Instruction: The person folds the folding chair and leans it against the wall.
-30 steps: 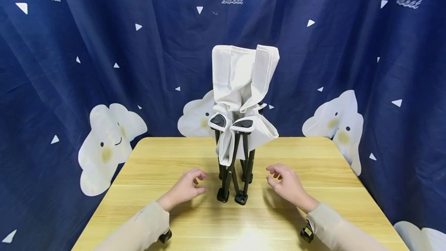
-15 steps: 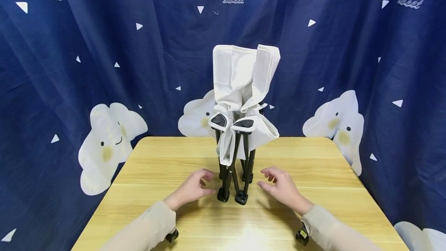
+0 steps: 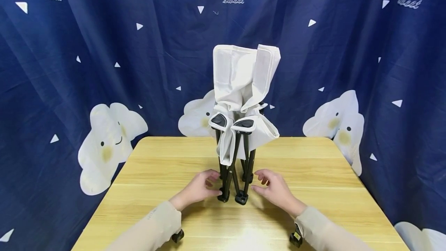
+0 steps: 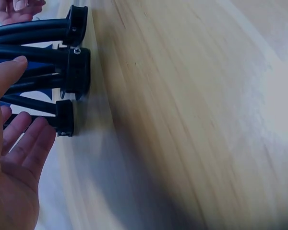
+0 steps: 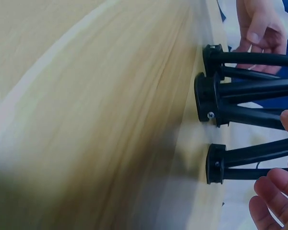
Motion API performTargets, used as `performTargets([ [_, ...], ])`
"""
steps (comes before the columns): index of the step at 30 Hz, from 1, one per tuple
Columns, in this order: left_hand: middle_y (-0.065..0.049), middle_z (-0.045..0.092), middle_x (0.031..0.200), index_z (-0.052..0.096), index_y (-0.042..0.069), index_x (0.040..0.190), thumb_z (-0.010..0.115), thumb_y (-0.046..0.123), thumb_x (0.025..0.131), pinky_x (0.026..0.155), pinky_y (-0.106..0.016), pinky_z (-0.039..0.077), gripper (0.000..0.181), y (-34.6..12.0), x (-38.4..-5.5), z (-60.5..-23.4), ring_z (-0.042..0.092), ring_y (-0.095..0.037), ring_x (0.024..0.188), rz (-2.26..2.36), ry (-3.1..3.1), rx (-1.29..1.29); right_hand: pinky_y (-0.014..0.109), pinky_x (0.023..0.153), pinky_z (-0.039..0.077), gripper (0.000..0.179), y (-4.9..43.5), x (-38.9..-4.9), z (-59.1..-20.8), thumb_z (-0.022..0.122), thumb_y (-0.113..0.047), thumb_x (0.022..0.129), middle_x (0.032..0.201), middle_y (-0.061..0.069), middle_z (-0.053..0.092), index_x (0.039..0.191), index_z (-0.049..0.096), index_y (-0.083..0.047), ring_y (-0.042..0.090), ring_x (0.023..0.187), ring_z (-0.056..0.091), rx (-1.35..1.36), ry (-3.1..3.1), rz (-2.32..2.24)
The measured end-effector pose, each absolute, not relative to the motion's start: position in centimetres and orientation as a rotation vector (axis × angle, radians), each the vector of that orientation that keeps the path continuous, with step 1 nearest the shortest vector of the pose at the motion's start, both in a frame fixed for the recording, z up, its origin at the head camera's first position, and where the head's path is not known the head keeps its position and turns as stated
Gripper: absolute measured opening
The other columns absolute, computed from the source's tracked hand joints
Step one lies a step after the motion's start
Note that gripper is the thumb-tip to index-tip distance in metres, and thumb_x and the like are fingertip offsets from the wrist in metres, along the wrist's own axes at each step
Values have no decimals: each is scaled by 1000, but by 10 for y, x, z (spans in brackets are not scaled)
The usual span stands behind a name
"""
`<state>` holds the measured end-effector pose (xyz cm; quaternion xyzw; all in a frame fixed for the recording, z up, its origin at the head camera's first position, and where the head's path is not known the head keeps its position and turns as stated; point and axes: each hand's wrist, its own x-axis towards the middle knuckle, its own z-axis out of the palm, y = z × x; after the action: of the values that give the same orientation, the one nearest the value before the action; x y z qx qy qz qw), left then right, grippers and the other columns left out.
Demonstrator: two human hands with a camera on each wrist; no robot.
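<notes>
In the head view a small folding camp chair (image 3: 235, 71) with white fabric stands upright and folded on the table. Its black legs (image 3: 228, 183) are bunched together and end in black plastic feet (image 3: 241, 197). My left hand (image 3: 198, 186) is at the left of the feet, thumb and fingers loosely bent. My right hand (image 3: 277, 191) faces it from the right side, thumb apart from the fingers. The left thumb (image 4: 7, 76) overlaps a leg in the left wrist view; I cannot tell whether it touches. The right fingers (image 5: 273, 201) appear beside the legs, gripping nothing.
The wooden table (image 3: 167, 158) has a light grain and rounded back corners. A dark blue curtain (image 3: 167, 49) with white clouds and triangles hangs behind and at both sides. A bright reflection lies on the front of the tabletop.
Both hands have moved inward toward the chair's legs, the left one rightward and the right one leftward. The chair has stayed in place.
</notes>
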<state>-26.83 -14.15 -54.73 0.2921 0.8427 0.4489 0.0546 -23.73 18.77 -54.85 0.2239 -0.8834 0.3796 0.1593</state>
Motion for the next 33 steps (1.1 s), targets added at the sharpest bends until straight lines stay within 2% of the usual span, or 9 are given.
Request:
performTargets([
  [8, -18, 75, 121, 63, -7, 135, 92, 18, 85, 91, -32, 66, 63, -133, -268, -550, 74, -35, 106, 1353, 2556, 949, 23, 70, 61, 55, 177, -235, -551, 94, -20, 83, 96, 11, 76, 128, 71, 0, 8, 77, 66, 613, -2595, 1129],
  [15, -16, 75, 118, 64, -5, 133, 92, 15, 86, 89, -31, 67, 58, -128, -269, -553, 75, -33, 101, 1362, 2551, 1009, 24, 72, 63, 63, 167, -232, -554, 95, -18, 82, 95, 4, 74, 134, 65, 2, 14, 81, 70, 587, -2583, 1168],
  [20, -11, 75, 114, 65, -1, 129, 91, 12, 87, 89, -32, 67, 52, -125, -269, -554, 75, -34, 99, 1380, 2532, 1004, 25, 72, 64, 64, 163, -230, -558, 96, -19, 82, 95, 4, 75, 133, 64, 5, 13, 80, 71, 604, -2574, 1164],
  [25, -12, 75, 112, 64, -2, 130, 90, 9, 88, 88, -35, 68, 51, -123, -269, -554, 75, -38, 97, 1416, 2500, 1032, 27, 71, 65, 62, 159, -228, -559, 94, -18, 83, 94, 7, 76, 130, 63, 7, 12, 77, 71, 648, -2556, 1182],
  [33, -8, 75, 110, 64, 1, 132, 89, 9, 90, 89, -37, 67, 50, -121, -268, -556, 76, -31, 96, 1449, 2465, 976, 30, 75, 66, 60, 151, -224, -558, 95, -18, 83, 92, 2, 74, 128, 63, 7, 18, 80, 73, 560, -2574, 1206],
])
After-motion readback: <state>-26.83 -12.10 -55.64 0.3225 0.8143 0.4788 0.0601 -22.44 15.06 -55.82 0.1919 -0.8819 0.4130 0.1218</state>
